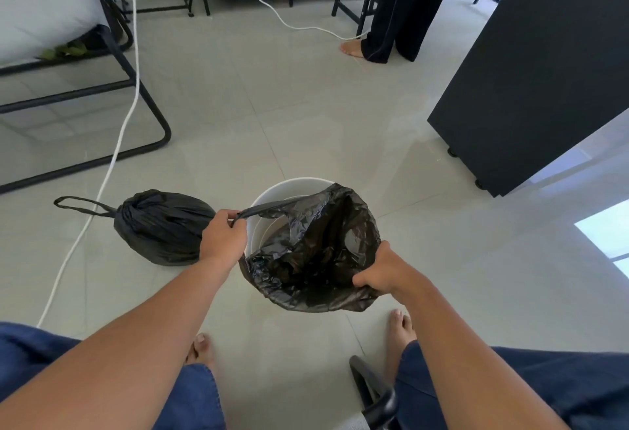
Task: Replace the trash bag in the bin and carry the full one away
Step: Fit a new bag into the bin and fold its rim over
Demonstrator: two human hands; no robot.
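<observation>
Full bag (163, 227) tied, on floor left of bin (289, 188), not yet carried off. Left hand (223, 235) pinches fresh bag (316, 249) drawstring; right hand (381, 271) grips its rim; near edge draped over bin, far rim still bare.

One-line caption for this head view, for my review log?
Both hands, left and right, stretch a fresh black bag over the white bin; the tied full bag sits beside it.
</observation>
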